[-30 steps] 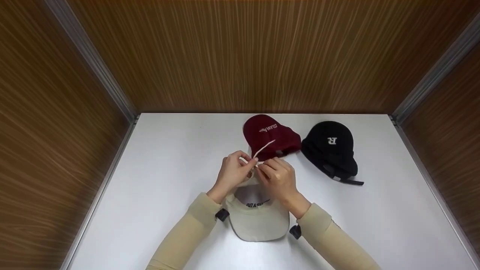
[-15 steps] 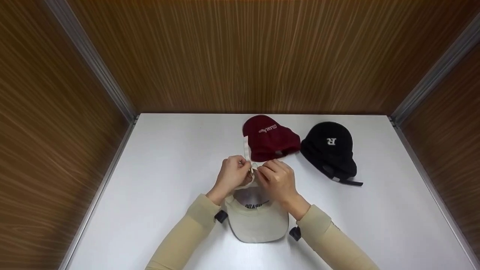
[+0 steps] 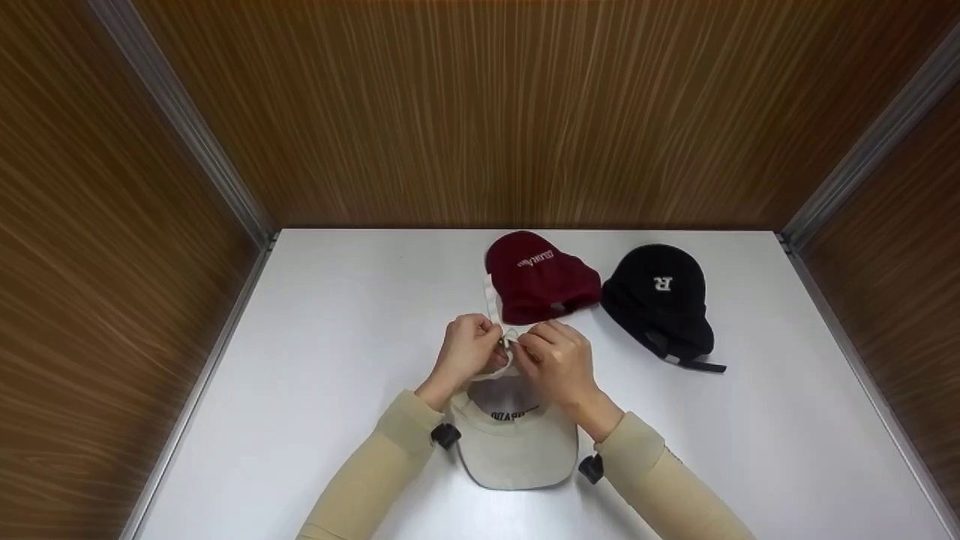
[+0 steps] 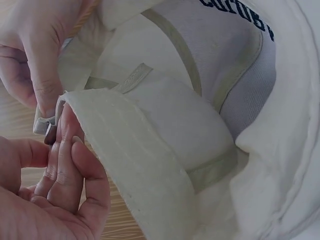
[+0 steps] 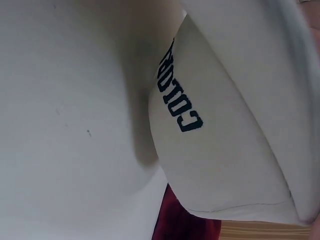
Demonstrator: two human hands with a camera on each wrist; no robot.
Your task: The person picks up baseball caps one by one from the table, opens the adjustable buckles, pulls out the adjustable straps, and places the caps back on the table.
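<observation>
On white table [image 3: 360, 315]: cream baseball cap [image 3: 517, 454], dark "COLOR…" lettering.
Left hand [image 3: 466, 351] and right hand [image 3: 556, 361] pinch its back strap [image 3: 492, 301]. Just beyond: maroon baseball cap [image 3: 541, 283], white lettering too small to read; beside it, black baseball cap [image 3: 658, 300] marked "R".

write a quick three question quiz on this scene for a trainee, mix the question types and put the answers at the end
1. Either/or: is the lettering on the cream cap dark or light?
2. True or false: in the head view, the red cap lies to the left of the black cap.
3. Fill in the blank: the left hand and the right hand both hold the cream cap's ____.

Key: 1. dark; 2. true; 3. strap.
</observation>
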